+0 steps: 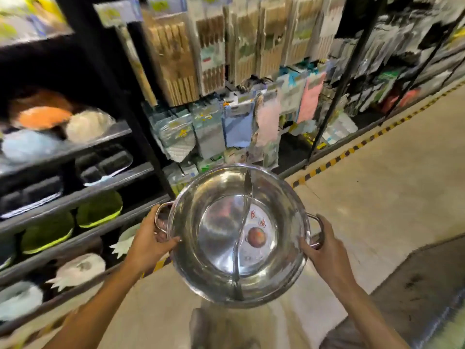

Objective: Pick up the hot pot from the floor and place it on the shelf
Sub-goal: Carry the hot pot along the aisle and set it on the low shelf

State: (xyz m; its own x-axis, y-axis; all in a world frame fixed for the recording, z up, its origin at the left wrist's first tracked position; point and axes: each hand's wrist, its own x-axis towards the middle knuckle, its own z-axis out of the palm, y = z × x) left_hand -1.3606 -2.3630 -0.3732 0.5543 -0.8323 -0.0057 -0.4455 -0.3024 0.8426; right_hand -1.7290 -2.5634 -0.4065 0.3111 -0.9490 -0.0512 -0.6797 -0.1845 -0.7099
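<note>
Pot: I see the steel pot [237, 235] held up off the floor [377, 185], mouth toward me, level between both hands. A curved divider [242, 222] splits its inside in two, and a round label [258, 234] with red characters sits in the half right of the divider.
Left hand: my left hand [148, 241] is clamped on the pot's left loop handle [161, 217], thumb pressed on the rim.
Right hand: my right hand [324, 248] is clamped on the pot's right loop handle [317, 230], fingers curled round it.
Shelf: the black shelf [75, 195] stands left of the pot, several tiers deep. Its upright post [141, 127] rises just above and left of the pot.
On the shelf: the tiers left of the pot are full. I make out orange and pale round items [57, 119] on an upper tier, dark trays [105, 162] below them, green-edged stacks [98, 209] level with the pot's rim, and white leaf-shaped plates [80, 270] lower down. I cannot pick out a free spot; this part is blurred.
Behind the pot: hanging packs of chopsticks [211, 51] and cloths [266, 117] fill the rack beyond the pot's far rim.
Floor: bare concrete lies right of the pot, with a yellow-and-black stripe [352, 149] along the rack's foot and a dark mat [415, 278] right of my right hand.
</note>
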